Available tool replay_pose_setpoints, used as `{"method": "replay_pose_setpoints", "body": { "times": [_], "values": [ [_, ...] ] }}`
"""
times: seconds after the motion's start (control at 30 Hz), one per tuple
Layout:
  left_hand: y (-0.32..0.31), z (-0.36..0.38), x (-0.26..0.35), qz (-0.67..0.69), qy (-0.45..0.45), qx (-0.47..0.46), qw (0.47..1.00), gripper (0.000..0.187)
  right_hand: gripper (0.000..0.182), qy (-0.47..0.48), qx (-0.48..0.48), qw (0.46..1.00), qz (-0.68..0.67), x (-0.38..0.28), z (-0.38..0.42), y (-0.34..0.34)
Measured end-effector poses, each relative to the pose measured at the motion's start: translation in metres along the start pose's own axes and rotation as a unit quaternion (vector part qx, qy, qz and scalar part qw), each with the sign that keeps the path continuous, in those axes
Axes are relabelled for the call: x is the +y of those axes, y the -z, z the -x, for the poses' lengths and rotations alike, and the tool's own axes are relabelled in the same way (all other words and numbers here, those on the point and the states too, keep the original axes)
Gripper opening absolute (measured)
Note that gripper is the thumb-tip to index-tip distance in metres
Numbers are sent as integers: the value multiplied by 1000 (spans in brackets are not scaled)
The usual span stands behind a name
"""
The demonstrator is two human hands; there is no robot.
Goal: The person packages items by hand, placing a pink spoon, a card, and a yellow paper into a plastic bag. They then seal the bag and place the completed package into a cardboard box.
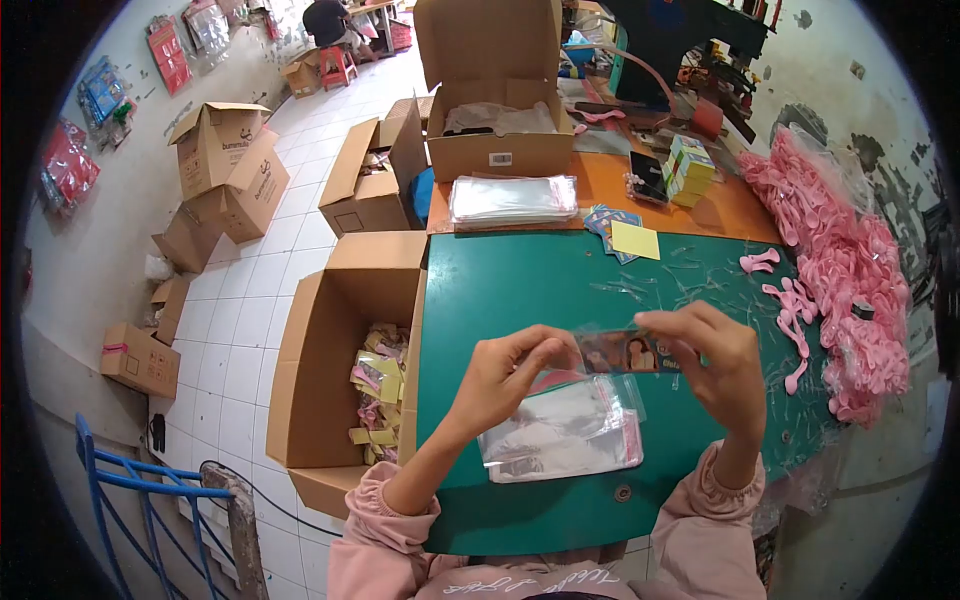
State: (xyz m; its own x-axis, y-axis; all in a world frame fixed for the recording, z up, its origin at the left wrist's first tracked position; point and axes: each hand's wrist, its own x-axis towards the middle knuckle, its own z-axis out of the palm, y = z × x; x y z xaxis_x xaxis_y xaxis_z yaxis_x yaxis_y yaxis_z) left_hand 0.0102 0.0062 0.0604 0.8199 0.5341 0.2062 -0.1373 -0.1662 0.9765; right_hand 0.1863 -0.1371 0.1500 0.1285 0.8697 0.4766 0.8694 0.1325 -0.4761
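My left hand (pixel 515 372) is closed, its thumb and fingers pinching a clear plastic bag (pixel 592 350) by the left end. Across from it, my right hand (pixel 712 352) is closed on the right end of a dark printed card (pixel 640 352) with a picture on it. The card lies against the bag; whether it is inside cannot be made out. Something pink shows just below my left fingers. Underneath, a stack of clear plastic bags (pixel 560 440) rests on the green table top (pixel 480 300).
Pink spoons (pixel 790 300) lie loose on the right beside a large heap of bagged pink spoons (pixel 830 260). Yellow cards (pixel 636 240) and another bag stack (pixel 513 200) are at the back. An open carton (pixel 310 370) stands left. A person (pixel 328 22) sits far off.
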Motion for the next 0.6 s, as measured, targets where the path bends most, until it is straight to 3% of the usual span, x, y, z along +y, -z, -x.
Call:
{"method": "replay_pose_setpoints", "body": {
  "times": [0.1,0.3,0.37,0.47,0.5,0.6],
  "values": [
    [-2,1,9,-135,13,-34,990,23,31,-1,-41,999,20,1,5,-1],
    [-15,0,14,-104,13,-87,991,26,16,-21,-117,992,-38,2,9,-15],
    [-19,3,16,-125,2,-84,989,35,15,-65,-189,976,-84,5,7,-20],
    [-20,6,15,-212,3,-91,973,51,14,17,-196,973,-122,25,3,-40],
    [-17,7,15,-251,4,-92,963,56,14,-1,-203,967,-154,31,6,-47],
    [-1,11,20,-215,122,-120,962,66,15,-78,-220,944,-234,42,14,-58]
  ]
}}
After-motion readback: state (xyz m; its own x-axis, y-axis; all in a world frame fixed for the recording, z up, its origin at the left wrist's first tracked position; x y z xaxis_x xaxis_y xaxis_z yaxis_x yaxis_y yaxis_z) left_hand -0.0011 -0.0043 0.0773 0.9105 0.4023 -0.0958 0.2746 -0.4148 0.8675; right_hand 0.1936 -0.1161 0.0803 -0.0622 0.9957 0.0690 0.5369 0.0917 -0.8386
